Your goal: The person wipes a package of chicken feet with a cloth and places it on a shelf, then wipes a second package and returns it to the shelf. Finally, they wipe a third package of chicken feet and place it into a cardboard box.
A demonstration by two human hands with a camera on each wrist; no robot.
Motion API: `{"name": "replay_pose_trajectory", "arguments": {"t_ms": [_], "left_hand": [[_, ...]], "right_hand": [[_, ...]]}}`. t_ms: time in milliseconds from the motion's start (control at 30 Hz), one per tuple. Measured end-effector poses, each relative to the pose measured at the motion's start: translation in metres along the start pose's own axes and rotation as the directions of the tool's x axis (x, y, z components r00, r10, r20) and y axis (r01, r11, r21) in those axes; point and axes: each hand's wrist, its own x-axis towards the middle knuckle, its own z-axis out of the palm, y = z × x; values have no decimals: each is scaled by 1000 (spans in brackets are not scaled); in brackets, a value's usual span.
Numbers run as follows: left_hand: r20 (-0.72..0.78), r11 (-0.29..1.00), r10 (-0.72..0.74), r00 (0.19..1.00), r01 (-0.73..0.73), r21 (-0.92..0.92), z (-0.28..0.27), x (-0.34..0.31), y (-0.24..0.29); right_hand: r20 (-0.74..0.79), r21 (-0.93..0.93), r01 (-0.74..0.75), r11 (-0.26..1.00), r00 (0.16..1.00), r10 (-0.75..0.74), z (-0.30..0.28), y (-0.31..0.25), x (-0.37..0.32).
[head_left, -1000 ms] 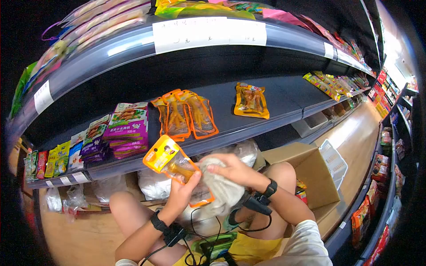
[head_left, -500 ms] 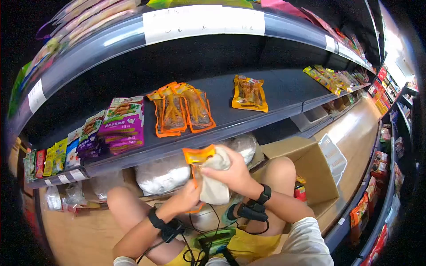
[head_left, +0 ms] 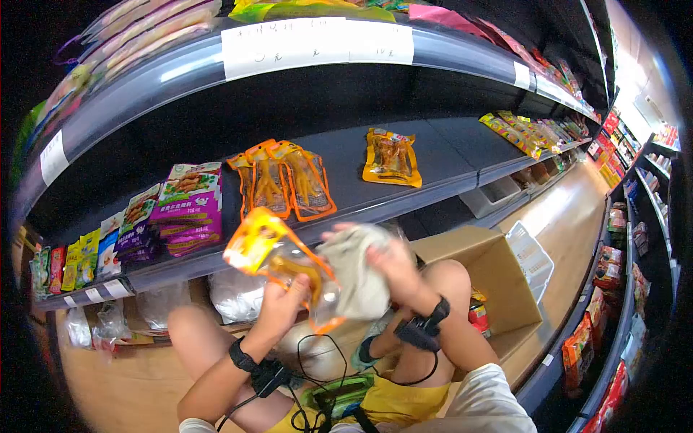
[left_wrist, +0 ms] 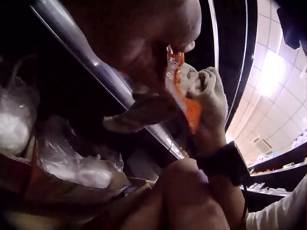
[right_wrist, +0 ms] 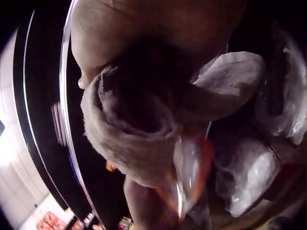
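Observation:
The left hand (head_left: 283, 307) grips the side of an orange-edged clear packet (head_left: 253, 242) with a yellow top, tilted in front of the shelf. A light grey cloth (head_left: 355, 270) lies against the packet's right side, gripped by the right hand (head_left: 397, 268), whose thumb is on top of it. In the left wrist view the packet's orange corner (left_wrist: 193, 115) is beside the cloth-wrapped hand. The right wrist view has the bunched cloth (right_wrist: 129, 143) under the fingers, with the packet's clear end (right_wrist: 189, 167) beyond it.
On the shelf (head_left: 440, 144) are orange-edged packets (head_left: 310, 180), a single yellow packet (head_left: 392, 157) and purple packets (head_left: 189, 209). A cardboard box (head_left: 505, 289) stands right of the knees, near a white basket (head_left: 529, 252). Cables hang between the forearms.
The packet, largely covered by cloth half a second ago, shows its yellow top again and leans left. The right hand and cloth have moved to its right side. The view has shifted slightly.

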Motion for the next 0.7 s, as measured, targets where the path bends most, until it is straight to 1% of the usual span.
{"name": "replay_pose_trajectory", "arguments": {"t_ms": [33,67,100,133,200,267,300,433,500,533,567,633,667,700], "left_hand": [[-91,999,42,995,-44,-22,0,-1,-3],[-181,995,79,980,-88,-39,3,-2,-8],[-267,990,115,957,-133,-50,7,-4,-15],[-313,992,82,946,-107,-62,10,-4,-23],[-300,972,71,951,-134,-195,15,2,-6],[-270,943,52,961,-137,-305,20,2,15],[-286,951,70,956,-150,-269,20,1,15],[-326,976,157,932,-198,-95,10,-11,15],[-337,980,191,922,-199,11,3,-18,23],[-402,965,248,881,-261,22,10,-13,28],[-398,963,264,879,-260,64,6,-14,28],[-391,954,300,870,-266,140,-2,-13,26],[-422,939,343,839,-294,180,-3,-11,25],[-422,916,402,813,-346,206,-5,-8,26]], "right_hand": [[66,-160,23,987,998,-12,11,9,-1],[58,-371,69,926,997,-51,23,16,-1],[54,-564,106,819,994,-92,33,22,-1],[-7,-569,57,821,997,-74,39,28,-2],[-131,-571,-38,820,990,-45,45,37,-1],[-81,-604,-68,794,996,24,43,33,2],[-59,-621,-83,780,997,59,41,31,3],[-11,-605,-31,796,999,30,46,32,-1],[25,-620,-29,784,998,56,47,32,-5],[84,-588,-38,808,991,108,42,25,-3],[148,-557,-50,829,976,158,36,17,-1],[220,-642,-35,766,949,228,24,-6,3],[252,-681,16,732,944,214,15,-11,4],[282,-717,66,694,938,202,6,-16,2]]}}
